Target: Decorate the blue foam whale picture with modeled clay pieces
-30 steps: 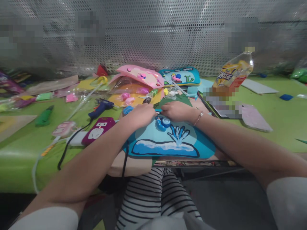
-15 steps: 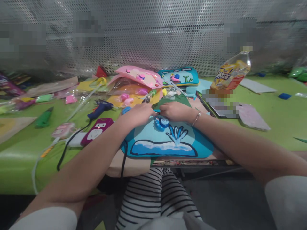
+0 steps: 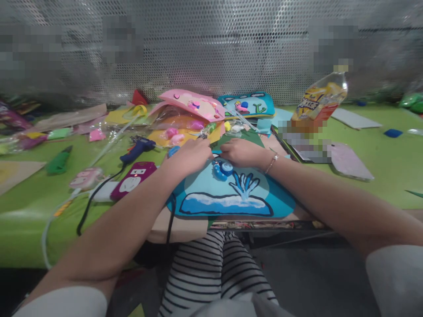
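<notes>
A blue foam craft sheet (image 3: 201, 187) lies in front of me at the table edge, painted with a white-and-blue, black-outlined pool shape and a splash-like tuft. A small blue clay figure (image 3: 224, 170) with a pale round part sits on its upper middle. My left hand (image 3: 195, 153) rests at the sheet's upper edge, fingers curled down and closed. Opposite it, my right hand (image 3: 240, 152) is also closed, fingertips pressed near the same edge. A small black-and-white patch shows between them. Whatever the fingers pinch is hidden.
Left of the sheet are a blue glue gun (image 3: 137, 149), a purple power strip (image 3: 135, 179) and cables. Pink (image 3: 201, 103) and blue (image 3: 261, 99) decorated foam pieces lie behind. A bottle (image 3: 322, 101) and a pink phone (image 3: 351, 162) are on the right.
My left hand has moved slightly left, widening the gap between my hands, where more of the white patch shows. My right hand and the sheet stay nearly in place.
</notes>
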{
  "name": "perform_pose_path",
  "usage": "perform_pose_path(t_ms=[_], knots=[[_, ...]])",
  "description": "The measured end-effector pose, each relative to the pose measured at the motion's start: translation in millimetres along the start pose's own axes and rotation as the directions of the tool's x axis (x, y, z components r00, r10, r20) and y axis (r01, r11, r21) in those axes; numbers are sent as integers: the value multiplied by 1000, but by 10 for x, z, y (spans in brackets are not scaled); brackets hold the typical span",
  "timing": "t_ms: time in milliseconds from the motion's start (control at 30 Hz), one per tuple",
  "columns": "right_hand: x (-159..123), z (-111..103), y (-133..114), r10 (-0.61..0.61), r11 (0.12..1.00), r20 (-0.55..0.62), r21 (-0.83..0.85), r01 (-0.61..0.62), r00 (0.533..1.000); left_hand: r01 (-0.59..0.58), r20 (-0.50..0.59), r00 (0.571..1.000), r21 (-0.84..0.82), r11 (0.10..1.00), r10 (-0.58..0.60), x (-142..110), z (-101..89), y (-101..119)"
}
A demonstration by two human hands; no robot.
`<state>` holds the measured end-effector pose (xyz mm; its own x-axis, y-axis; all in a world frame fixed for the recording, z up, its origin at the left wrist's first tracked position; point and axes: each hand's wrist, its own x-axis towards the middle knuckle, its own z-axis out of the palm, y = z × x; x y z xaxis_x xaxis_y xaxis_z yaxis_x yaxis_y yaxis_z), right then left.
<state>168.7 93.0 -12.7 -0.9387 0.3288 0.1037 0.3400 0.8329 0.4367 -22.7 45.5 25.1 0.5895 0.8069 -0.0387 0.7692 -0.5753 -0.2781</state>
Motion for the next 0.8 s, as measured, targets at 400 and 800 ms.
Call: perform_pose_path(t_ms=[400, 800], knots=[[-1, 5, 6, 6, 1000, 1, 19, -6, 1000, -8, 30, 1000, -72, 997, 10, 11, 81, -31], [-17, 17, 19, 11, 1000, -39, 16, -11, 999, -21, -58, 998, -104, 994, 15, 25, 103, -40]])
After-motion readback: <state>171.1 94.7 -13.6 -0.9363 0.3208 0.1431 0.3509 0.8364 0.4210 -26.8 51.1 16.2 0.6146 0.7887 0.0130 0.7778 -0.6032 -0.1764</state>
